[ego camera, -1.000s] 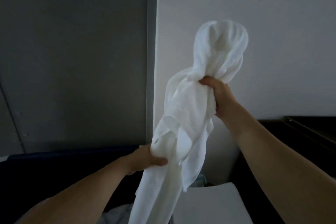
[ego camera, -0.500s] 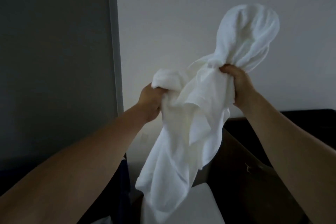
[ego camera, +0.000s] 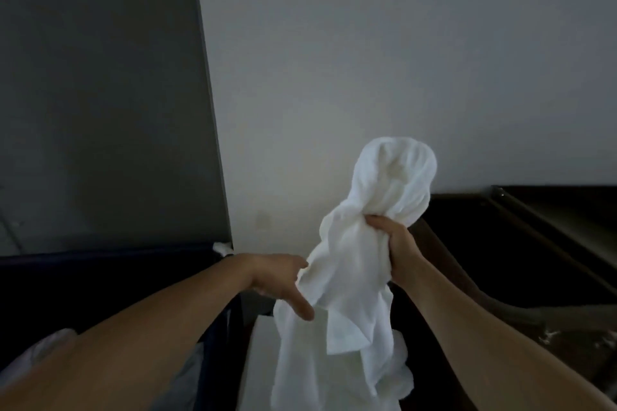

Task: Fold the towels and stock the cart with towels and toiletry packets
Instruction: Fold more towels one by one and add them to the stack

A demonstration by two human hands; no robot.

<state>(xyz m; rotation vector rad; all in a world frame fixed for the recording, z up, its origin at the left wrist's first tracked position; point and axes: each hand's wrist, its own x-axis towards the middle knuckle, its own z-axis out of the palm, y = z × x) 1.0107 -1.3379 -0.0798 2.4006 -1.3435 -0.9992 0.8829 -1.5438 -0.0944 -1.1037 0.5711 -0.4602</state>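
Right hand (ego camera: 397, 243) clamps a bunched towel (ego camera: 350, 277) aloft; spread left hand (ego camera: 277, 280) touches it, probably seeking a corner to unfurl

Below the right grip (ego camera: 397, 243), the towel (ego camera: 350, 277) runs off the bottom edge. Fingertips of the left grip (ego camera: 277, 280) vanish behind the folds.

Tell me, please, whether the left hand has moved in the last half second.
Yes. The left hand has dropped from about level with the dark cabinet top edge to well below it, now open against the towel.
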